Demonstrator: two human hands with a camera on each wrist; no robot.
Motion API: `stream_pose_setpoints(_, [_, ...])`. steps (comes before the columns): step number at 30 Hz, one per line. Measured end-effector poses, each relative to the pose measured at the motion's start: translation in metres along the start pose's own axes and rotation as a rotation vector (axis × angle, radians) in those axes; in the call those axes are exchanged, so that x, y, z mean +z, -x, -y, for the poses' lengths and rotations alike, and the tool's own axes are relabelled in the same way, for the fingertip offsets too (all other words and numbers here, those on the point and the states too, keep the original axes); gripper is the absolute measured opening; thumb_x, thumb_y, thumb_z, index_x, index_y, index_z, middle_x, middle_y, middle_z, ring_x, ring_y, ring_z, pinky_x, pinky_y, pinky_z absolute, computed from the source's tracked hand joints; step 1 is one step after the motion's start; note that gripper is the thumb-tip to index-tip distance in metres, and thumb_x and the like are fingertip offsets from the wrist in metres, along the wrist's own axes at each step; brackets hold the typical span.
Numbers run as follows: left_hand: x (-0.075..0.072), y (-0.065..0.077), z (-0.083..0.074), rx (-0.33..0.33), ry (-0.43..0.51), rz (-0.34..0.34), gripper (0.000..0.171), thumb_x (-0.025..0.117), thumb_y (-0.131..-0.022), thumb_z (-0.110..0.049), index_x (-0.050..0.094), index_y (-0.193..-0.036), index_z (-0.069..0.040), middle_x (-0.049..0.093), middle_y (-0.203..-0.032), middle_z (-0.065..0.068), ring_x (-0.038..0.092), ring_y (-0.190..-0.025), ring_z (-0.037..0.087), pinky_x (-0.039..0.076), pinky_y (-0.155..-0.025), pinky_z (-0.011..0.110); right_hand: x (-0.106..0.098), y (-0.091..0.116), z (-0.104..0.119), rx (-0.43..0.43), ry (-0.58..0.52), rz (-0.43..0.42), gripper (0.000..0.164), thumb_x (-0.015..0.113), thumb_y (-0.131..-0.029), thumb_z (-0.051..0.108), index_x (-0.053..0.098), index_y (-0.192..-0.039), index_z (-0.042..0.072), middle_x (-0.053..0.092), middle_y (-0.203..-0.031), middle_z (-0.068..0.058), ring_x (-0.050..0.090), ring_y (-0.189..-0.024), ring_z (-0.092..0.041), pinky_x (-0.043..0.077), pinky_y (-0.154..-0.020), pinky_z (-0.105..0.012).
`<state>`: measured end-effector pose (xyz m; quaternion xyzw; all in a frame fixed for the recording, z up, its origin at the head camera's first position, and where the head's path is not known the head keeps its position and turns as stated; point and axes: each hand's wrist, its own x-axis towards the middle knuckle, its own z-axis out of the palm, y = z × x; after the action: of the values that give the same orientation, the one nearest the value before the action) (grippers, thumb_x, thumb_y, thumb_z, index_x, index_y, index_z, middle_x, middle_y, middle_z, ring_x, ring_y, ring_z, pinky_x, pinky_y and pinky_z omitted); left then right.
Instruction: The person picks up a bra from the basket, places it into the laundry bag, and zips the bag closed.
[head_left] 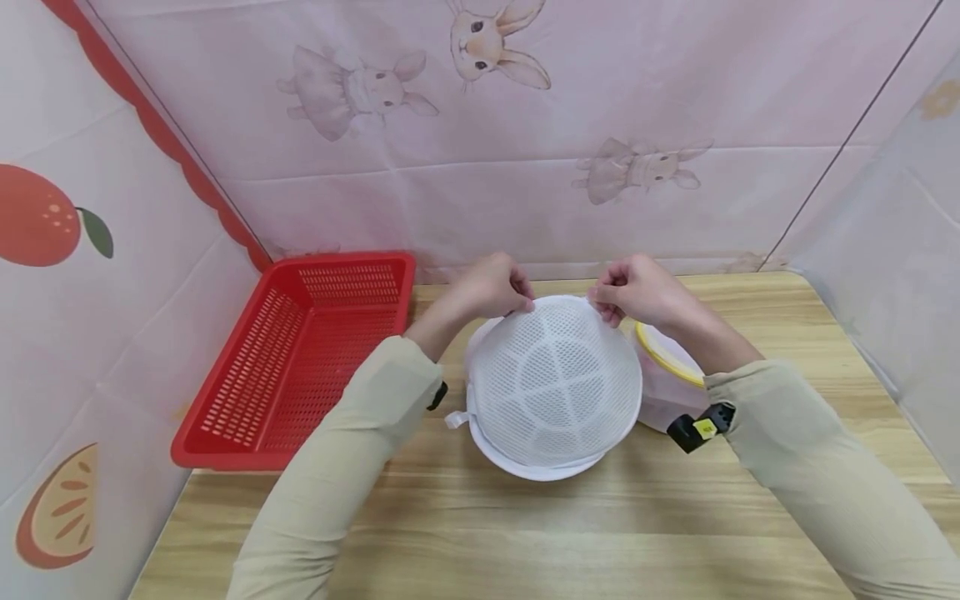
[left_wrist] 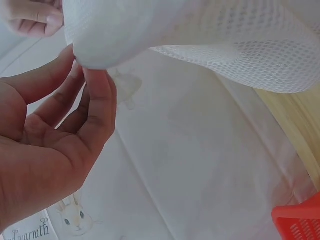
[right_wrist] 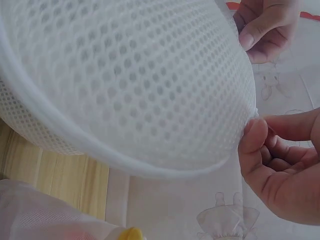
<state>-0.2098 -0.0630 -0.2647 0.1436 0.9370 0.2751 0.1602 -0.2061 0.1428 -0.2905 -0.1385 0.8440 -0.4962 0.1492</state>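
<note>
A round white mesh laundry bag (head_left: 558, 387) with a padded-looking rim is held up over the middle of the wooden table. My left hand (head_left: 497, 287) pinches its far edge on the left side between thumb and fingers. On the right of that same edge, my right hand (head_left: 636, 287) pinches the rim, as the right wrist view also shows with the fingertips (right_wrist: 254, 131) at the white border. A small white tab (head_left: 456, 419) sticks out from the bag's left side. In the left wrist view the mesh fabric (left_wrist: 235, 60) hangs down in a fold.
A red plastic basket (head_left: 292, 459) with slotted walls stands at the left of the table. Right of the white bag, partly behind my right forearm, lies a pale mesh bag with a yellow rim (head_left: 663, 357). A printed fabric wall (head_left: 495, 208) borders the table's back.
</note>
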Motion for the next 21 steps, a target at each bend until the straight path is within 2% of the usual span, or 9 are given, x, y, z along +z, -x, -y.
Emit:
stream_pose_setpoints(4, [0.002,0.000,-0.001,-0.018,0.010,-0.016,0.005,0.067,-0.082,-0.007,0.068,-0.082,-0.003,0.058,-0.071,0.002,0.050,-0.063,0.011,0.041,-0.055,0.018,0.000,0.001,0.001,0.002,0.012,-0.014,0.015,0.052,-0.090,-0.001,0.053,-0.079,-0.011,0.052,-0.065,-0.009,0.052,-0.056,-0.013,0.050,-0.053,-0.024])
stream_pose_setpoints(12, [0.005,0.002,0.005,-0.046,0.084,-0.099,0.005,0.068,-0.079,-0.006,0.069,-0.082,-0.001,0.062,-0.073,0.003,0.052,-0.067,0.013,0.043,-0.056,0.018,0.004,0.003,0.003,0.014,0.034,-0.024,0.015,0.054,-0.089,0.001,0.052,-0.077,-0.009,0.052,-0.064,-0.009,0.050,-0.055,-0.014,0.049,-0.051,-0.025])
stream_pose_setpoints(16, [0.005,0.004,0.007,-0.060,0.131,-0.113,0.006,0.068,-0.079,-0.005,0.069,-0.083,-0.001,0.062,-0.073,0.005,0.052,-0.064,0.013,0.045,-0.056,0.019,0.007,0.004,0.004,0.022,0.018,-0.024,0.015,0.054,-0.089,0.001,0.052,-0.078,-0.009,0.052,-0.064,-0.008,0.050,-0.054,-0.013,0.049,-0.050,-0.024])
stream_pose_setpoints(21, [0.005,0.006,0.009,-0.074,0.146,-0.126,0.007,0.069,-0.078,-0.006,0.070,-0.083,-0.001,0.063,-0.072,0.006,0.054,-0.062,0.013,0.047,-0.057,0.020,0.009,0.005,0.003,0.040,0.000,-0.033,0.015,0.055,-0.089,0.001,0.052,-0.079,-0.009,0.053,-0.064,-0.007,0.051,-0.054,-0.013,0.049,-0.050,-0.024])
